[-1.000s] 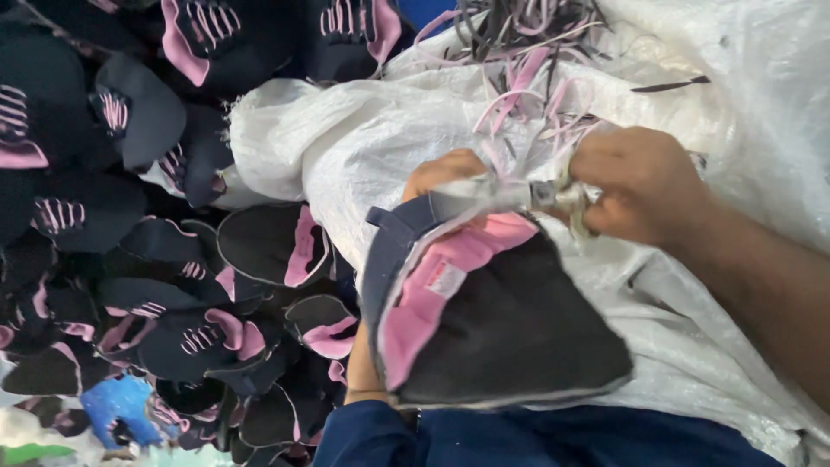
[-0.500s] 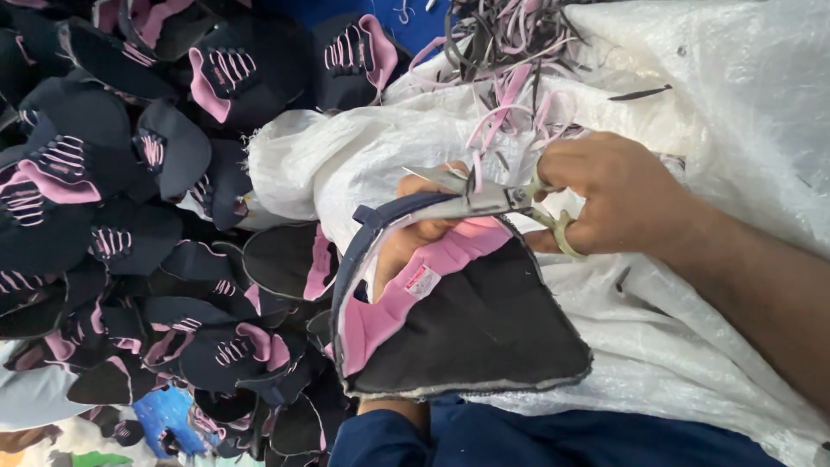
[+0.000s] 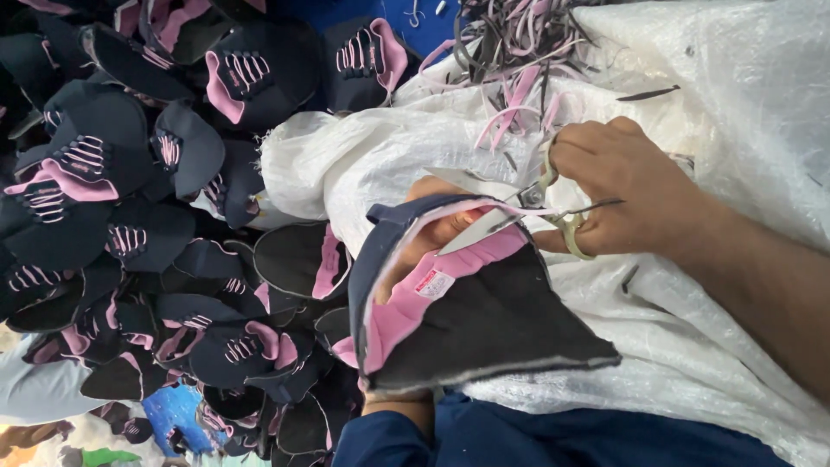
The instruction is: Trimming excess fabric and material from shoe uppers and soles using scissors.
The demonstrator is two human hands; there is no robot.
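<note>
Shoe upper (image 3: 484, 320), navy and pink, gripped by the left hand (image 3: 432, 229) while the right hand (image 3: 622, 186) clasps open-bladed scissors (image 3: 519, 207) over the white sack (image 3: 363, 156).

Bkgd: heap of dark navy/pink shoe uppers (image 3: 156, 216) fills left side. White woven plastic sack (image 3: 743, 112) across right. Pile of pink/grey trimmed strips (image 3: 519, 52) up top. Even, soft light.

A small white label (image 3: 435, 284) with red print sits on the pink lining of the shoe upper (image 3: 484, 320) I hold. It is rectangular and slightly tilted.
</note>
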